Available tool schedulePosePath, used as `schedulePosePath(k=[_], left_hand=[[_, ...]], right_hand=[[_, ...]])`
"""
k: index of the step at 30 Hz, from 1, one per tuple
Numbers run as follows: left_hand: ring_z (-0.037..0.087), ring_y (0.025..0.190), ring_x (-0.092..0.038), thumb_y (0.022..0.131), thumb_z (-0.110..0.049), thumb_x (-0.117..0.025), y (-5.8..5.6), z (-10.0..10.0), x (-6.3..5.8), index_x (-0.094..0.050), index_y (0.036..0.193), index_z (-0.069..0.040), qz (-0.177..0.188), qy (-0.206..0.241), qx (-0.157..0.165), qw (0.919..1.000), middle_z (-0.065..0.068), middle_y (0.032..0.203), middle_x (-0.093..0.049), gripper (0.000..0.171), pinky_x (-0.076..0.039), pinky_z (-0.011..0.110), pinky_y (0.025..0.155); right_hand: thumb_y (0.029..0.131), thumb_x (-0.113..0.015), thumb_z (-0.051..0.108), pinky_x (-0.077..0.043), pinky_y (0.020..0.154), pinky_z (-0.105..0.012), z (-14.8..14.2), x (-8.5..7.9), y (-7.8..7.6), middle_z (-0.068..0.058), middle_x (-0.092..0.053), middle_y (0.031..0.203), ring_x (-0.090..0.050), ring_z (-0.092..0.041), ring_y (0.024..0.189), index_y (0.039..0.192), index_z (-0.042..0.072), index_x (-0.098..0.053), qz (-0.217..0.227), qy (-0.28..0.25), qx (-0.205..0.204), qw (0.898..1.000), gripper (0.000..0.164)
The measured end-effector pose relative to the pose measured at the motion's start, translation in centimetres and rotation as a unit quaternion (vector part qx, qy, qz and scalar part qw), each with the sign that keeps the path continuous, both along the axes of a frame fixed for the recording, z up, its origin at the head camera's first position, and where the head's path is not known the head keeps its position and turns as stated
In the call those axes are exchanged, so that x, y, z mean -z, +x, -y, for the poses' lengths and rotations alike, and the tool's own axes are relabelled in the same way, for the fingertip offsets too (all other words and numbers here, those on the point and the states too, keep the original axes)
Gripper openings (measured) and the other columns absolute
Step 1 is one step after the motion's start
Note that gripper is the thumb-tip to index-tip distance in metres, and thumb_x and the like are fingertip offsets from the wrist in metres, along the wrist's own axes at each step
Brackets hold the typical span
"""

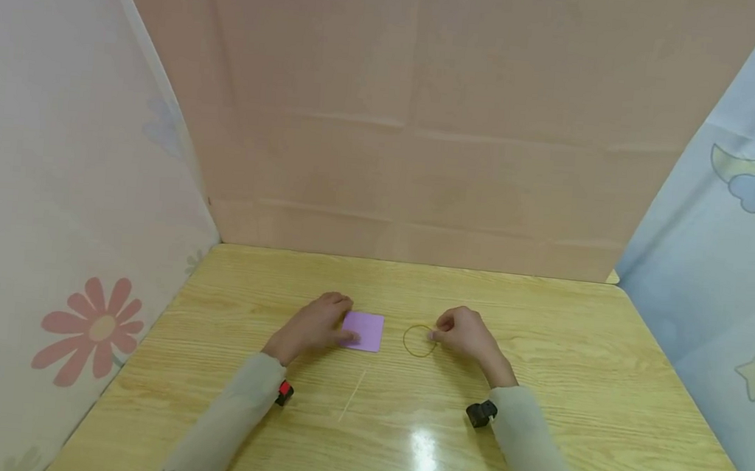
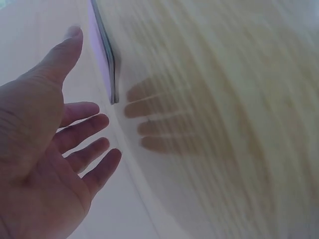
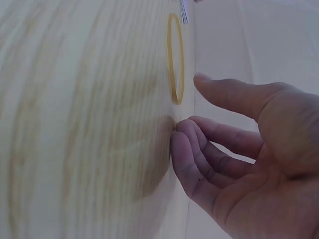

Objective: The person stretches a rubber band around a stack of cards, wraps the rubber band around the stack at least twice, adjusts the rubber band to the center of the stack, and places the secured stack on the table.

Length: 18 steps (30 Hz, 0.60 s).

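Reaching with right hand (image 1: 472, 335), thumb apart from fingers, nothing pinched. Spreading left hand (image 1: 317, 325) loosely at purple square (image 1: 368, 329), unclamped. Near right hand: yellow rubber band (image 3: 170, 52), lying flat on table (image 1: 543, 330). Could pinch bare wood, given band's thinness; could flick band off with fingertip; could nudge square askew with left thumb.

A creased tan backdrop (image 1: 412, 127) stands behind a glare-streaked wooden table (image 1: 593, 371); a flowered sheet (image 1: 43, 165) hangs left, a moon-printed sheet (image 1: 707, 276) right.
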State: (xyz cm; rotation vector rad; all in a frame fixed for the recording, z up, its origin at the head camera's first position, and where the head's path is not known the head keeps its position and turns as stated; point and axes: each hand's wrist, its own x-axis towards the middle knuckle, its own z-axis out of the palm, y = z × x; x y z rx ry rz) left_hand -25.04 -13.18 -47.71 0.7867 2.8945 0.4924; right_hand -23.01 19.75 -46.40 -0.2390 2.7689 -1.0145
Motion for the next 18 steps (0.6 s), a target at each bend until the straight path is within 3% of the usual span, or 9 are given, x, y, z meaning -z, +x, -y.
schedulePosePath(k=[8,18], left_hand=[[0.04,0.155,-0.038,0.095,-0.053,-0.075,-0.07,-0.34,0.31,-0.054,0.151,-0.002,0.005,-0.01,0.01,0.9999,0.015,0.159,-0.053,0.079,-0.036,0.059,0.126],[0.037,0.152,-0.044,0.096,-0.054,-0.073,-0.06,-0.59,0.39,-0.056,0.15,-0.004,0.013,-0.018,0.006,0.9997,0.014,0.161,-0.051,0.076,-0.039,0.057,0.125]], right_hand=[[0.095,-0.079,0.022,-0.06,0.079,-0.039,0.12,0.09,-0.28,-0.013,-0.076,0.106,-0.069,-0.021,0.091,0.109,-0.001,-0.077,0.012,-0.012,0.015,1.0,0.027],[0.093,-0.08,0.02,-0.06,0.075,-0.036,0.24,0.26,-0.64,-0.011,-0.076,0.101,-0.068,-0.019,0.085,0.101,0.002,-0.078,0.018,-0.023,0.02,0.999,0.02]])
